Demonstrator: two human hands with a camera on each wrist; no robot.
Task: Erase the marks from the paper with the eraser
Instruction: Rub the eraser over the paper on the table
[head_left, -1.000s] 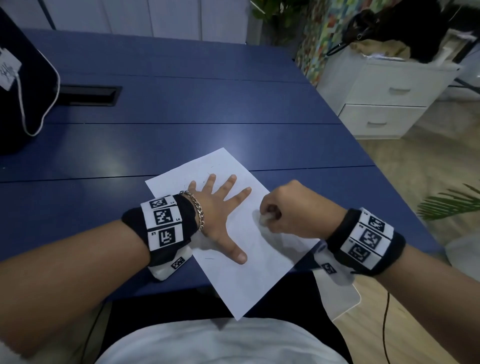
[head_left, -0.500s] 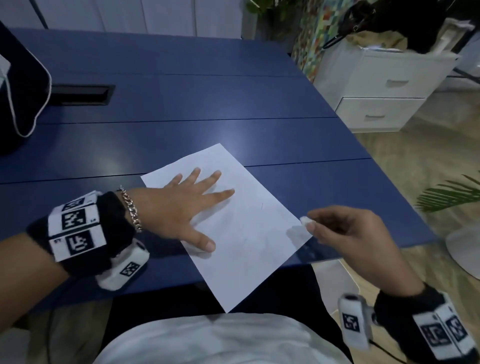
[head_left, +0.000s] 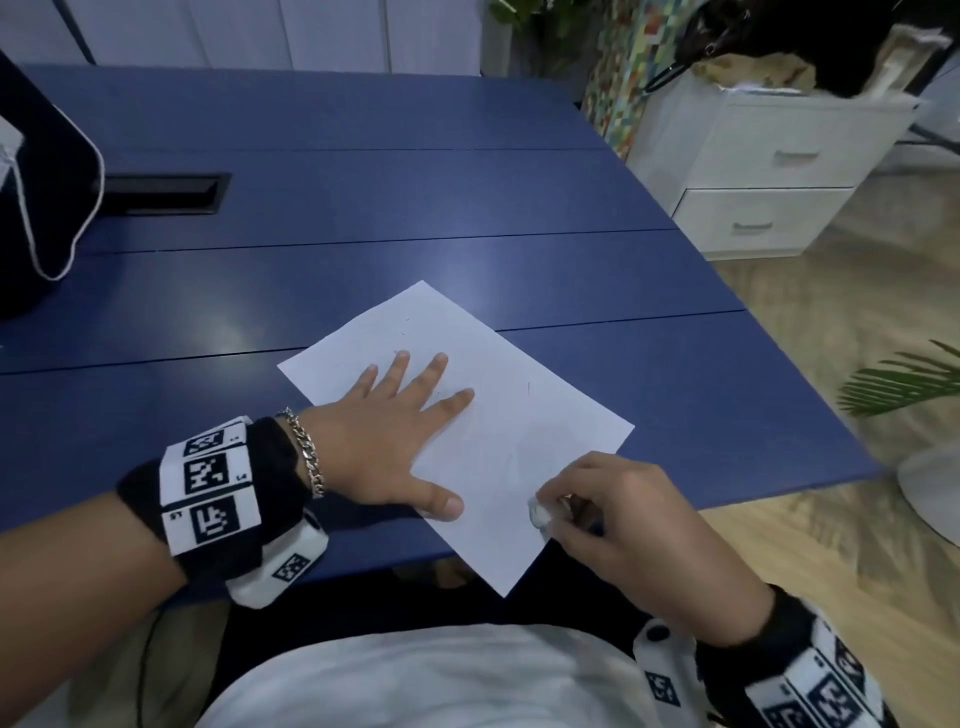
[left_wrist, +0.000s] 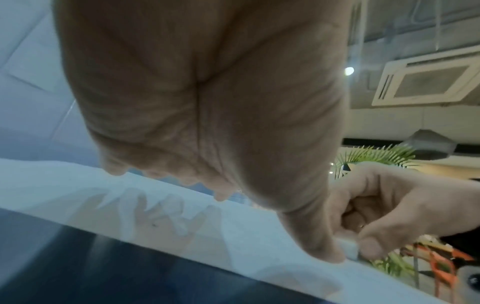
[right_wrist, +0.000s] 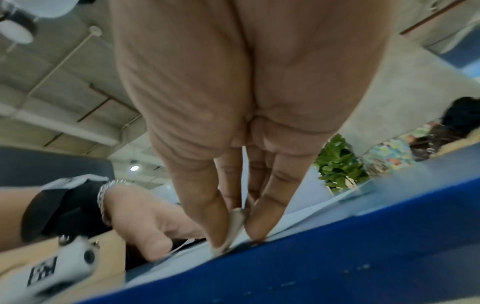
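Note:
A white sheet of paper (head_left: 498, 415) lies askew on the blue table (head_left: 363, 197), its near corner hanging over the front edge. Faint small pencil marks show near its far part. My left hand (head_left: 395, 431) lies flat on the sheet with fingers spread, pressing it down. My right hand (head_left: 597, 504) pinches a small white eraser (head_left: 540, 512) between thumb and fingertips, its tip touching the paper near the right edge. In the right wrist view the eraser (right_wrist: 235, 228) sits between the fingers on the paper (right_wrist: 306, 218). The left wrist view shows the eraser (left_wrist: 348, 246) beside my left thumb.
A dark bag with a white cord (head_left: 36, 197) stands at the table's far left beside a black cable slot (head_left: 161, 193). A white drawer cabinet (head_left: 769, 176) and a green plant (head_left: 904, 379) stand off the table's right side.
My right hand swung off the sheet to the right, then came back and set the eraser on the paper's near right edge. The left hand stayed flat on the sheet.

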